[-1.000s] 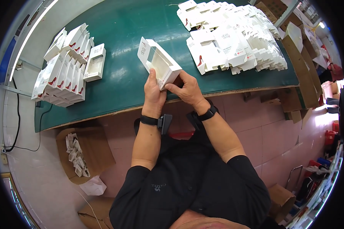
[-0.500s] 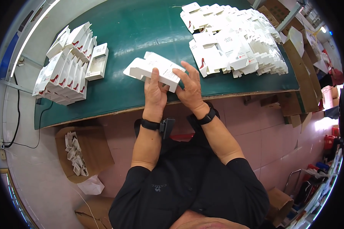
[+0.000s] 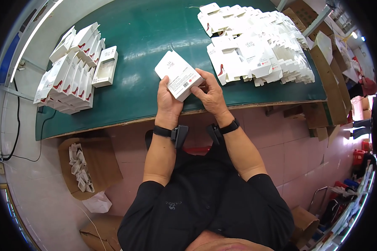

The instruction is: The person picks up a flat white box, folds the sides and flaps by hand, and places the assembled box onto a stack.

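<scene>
Between my hands is a white cardboard box (image 3: 180, 75), tilted above the near edge of the green table (image 3: 142, 33). Its printed broad face is turned up, and a flap stands at its far end. My left hand (image 3: 168, 98) grips the box's left side with the thumb along the edge. At the lower right corner, my right hand (image 3: 210, 93) has its thumb on the printed face and its fingers round the side. The box's underside is hidden.
Stacked open white boxes (image 3: 65, 77) with red shoe prints stand at the table's left, beside a single lying box (image 3: 106, 67). Overlapping flattened cartons (image 3: 255, 50) cover the right. Below left, a brown carton (image 3: 109, 163) holds small white pieces.
The box has turned over so its printed broad face shows, and its far end has swung upward. My right thumb has moved onto that face; both hands still hold the box.
</scene>
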{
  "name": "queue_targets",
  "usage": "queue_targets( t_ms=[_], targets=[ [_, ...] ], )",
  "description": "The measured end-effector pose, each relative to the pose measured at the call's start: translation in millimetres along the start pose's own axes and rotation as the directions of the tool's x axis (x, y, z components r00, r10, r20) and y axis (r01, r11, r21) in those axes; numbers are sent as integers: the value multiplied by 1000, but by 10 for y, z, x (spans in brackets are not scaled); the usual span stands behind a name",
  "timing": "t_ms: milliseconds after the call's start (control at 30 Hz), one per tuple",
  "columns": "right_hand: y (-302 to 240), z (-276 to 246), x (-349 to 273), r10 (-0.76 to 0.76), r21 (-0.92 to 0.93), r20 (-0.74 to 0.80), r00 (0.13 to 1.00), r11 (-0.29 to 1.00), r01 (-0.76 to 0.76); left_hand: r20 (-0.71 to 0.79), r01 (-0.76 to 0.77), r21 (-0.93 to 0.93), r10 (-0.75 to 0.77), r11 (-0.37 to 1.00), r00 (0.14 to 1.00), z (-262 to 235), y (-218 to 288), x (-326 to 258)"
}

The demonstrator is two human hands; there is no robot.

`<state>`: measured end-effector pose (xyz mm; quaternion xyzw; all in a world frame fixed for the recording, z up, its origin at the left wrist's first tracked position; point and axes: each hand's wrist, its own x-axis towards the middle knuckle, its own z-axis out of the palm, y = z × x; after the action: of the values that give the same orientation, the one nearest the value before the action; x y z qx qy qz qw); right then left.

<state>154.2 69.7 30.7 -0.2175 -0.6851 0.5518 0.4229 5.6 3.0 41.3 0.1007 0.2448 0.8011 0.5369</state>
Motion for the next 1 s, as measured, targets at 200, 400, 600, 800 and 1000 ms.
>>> queue_targets(
  t_ms=[200,400,600,800,1000],
  targets=[
    [33,38,-22,55,145,-33,998,988,-50,-14,-23,32,24,999,1000,70,-65,-33],
    [-1,42,-51,30,118,-20,999,993,-28,-40,-74,101,78,992,996,107,-71,-21],
    [-32,57,-85,10,83,-10,1000,996,-9,-62,18,-17,-19,1000,998,-7,-19,11],
    [-56,81,-95,-76,-125,-97,992,990,63,-43,-47,23,48,999,998,-23,-30,-30],
    [-148,150,-78,-274,-377,-231,934,910,174,59,-287,272,281,919,958,-50,-28,-114]
  ],
)
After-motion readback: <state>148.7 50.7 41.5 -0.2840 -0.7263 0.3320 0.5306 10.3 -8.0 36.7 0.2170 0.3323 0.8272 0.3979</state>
